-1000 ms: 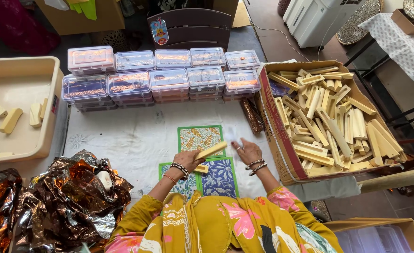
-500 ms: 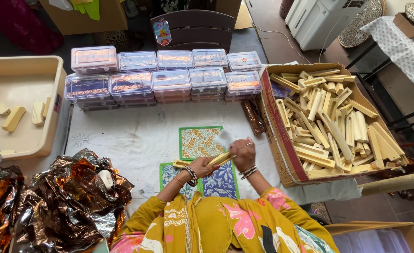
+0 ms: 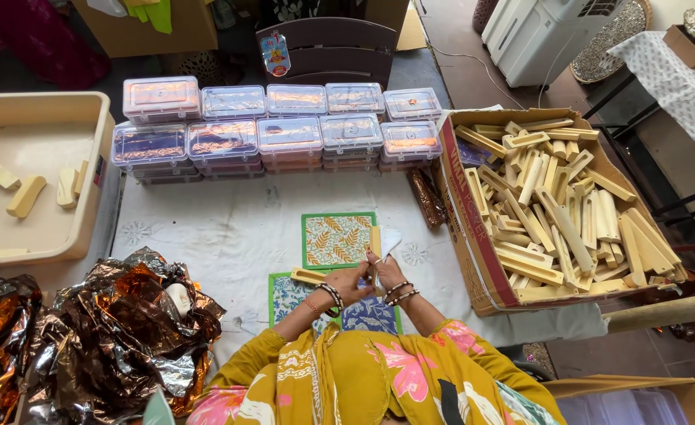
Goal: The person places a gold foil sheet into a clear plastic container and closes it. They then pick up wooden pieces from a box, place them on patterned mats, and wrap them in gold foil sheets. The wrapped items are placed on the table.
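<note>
A: What are the hands doing?

B: Both hands are meeting in front of the person's chest. The left hand point(image 3: 349, 281) and the right hand point(image 3: 385, 273) are together grasping a pale wooden stick point(image 3: 375, 242), which is pointing away from the person, and a thin clear wrapper point(image 3: 390, 239) is showing just to the right of the stick's far end. Whether the right fingers are also pinching the wrapper, I cannot tell.

A: What is lying near the hands?

B: Just left of the left hand, a short wooden piece point(image 3: 306, 275) is lying on a blue patterned card point(image 3: 284, 291). Beyond the hands, a card with orange leaves point(image 3: 333, 238) is lying on the white cloth point(image 3: 206, 228). Another blue card point(image 3: 369, 313) is partly showing under the wrists.

A: And further away?

B: To the right of the right hand, a cardboard box point(image 3: 469, 228) is holding many wooden sticks point(image 3: 560, 212). Far beyond the hands, clear plastic boxes point(image 3: 284, 130) are standing in rows. To the left of the left hand, crumpled copper foil point(image 3: 111, 330) is lying, and beyond it a beige tub point(image 3: 88, 197) is holding a few wooden pieces.
</note>
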